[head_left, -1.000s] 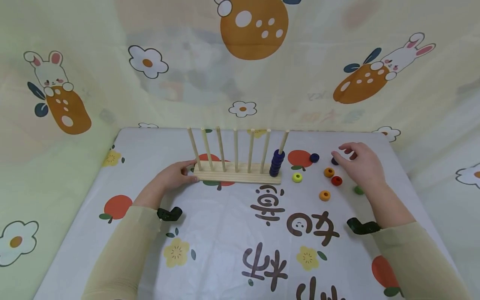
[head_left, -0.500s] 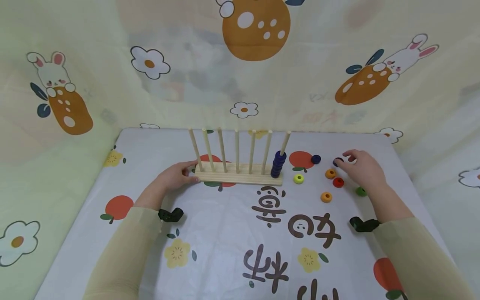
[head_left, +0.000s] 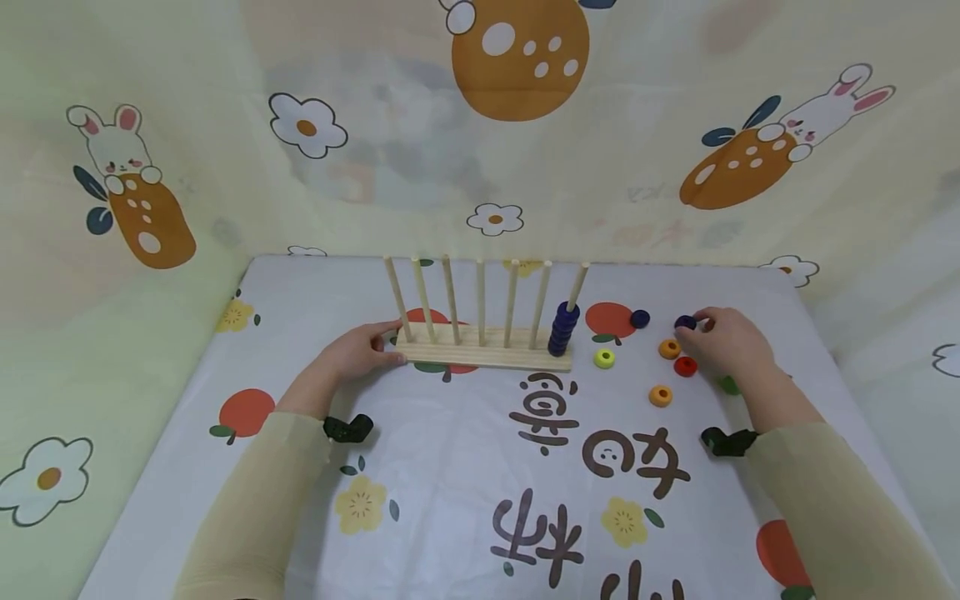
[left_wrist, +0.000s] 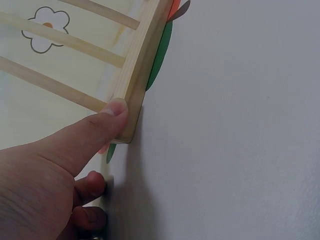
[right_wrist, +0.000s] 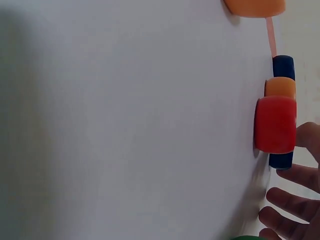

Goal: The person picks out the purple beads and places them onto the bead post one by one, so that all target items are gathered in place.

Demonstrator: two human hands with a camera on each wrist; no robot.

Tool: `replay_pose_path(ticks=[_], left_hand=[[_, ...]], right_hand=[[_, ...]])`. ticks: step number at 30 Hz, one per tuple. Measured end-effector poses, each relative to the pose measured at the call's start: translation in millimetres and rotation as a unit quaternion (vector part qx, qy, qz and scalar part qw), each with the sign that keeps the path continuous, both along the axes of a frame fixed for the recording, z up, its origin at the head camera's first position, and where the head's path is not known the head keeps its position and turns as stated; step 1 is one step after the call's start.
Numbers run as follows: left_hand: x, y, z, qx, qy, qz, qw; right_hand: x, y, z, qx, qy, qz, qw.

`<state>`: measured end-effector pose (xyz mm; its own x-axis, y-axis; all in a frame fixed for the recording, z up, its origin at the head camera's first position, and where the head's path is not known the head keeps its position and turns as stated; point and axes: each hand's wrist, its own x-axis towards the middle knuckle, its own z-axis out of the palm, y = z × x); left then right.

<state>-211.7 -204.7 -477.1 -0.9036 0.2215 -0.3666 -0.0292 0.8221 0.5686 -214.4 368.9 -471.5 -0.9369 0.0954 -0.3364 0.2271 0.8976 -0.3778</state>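
Note:
A wooden peg stand (head_left: pixel 480 356) with several upright rods lies across the cloth, a stack of dark blue beads (head_left: pixel 563 330) on its rightmost rod. My left hand (head_left: pixel 362 350) grips the stand's left end; in the left wrist view the thumb (left_wrist: pixel 117 107) presses on the base's corner. At the right, my right hand (head_left: pixel 733 342) pinches a dark blue bead (head_left: pixel 684 322) at the cloth between thumb and index finger. From the right wrist, a red bead (right_wrist: pixel 275 125) partly covers that blue bead (right_wrist: pixel 281 160).
Loose beads lie between stand and right hand: dark blue (head_left: pixel 640 319), yellow-green (head_left: pixel 604 358), orange (head_left: pixel 669 349), red (head_left: pixel 686 367) and another orange bead (head_left: pixel 661 396). A green bead (head_left: pixel 731 385) is partly hidden by the right wrist. Patterned fabric (head_left: pixel 390 183) rises behind the table.
My right hand has come down to the dark blue bead, and its thumb and index finger have closed about it. The left hand stays on the stand; the head view shifts slightly.

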Motion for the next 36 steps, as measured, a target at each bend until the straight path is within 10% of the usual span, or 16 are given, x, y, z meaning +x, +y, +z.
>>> replay_pose_path(ticks=[18,36], left_hand=[[1.8,3.9,1.1,0.0,0.001,0.006,1.0],[1.2,1.5,1.3,0.0,-0.002,0.007,1.0]], right_hand=[[1.3,0.2,-6.6,0.011,0.028,-0.016,0.9994],[12.1,-36.6,32.0,0.031,0.149,0.009,0.9883]])
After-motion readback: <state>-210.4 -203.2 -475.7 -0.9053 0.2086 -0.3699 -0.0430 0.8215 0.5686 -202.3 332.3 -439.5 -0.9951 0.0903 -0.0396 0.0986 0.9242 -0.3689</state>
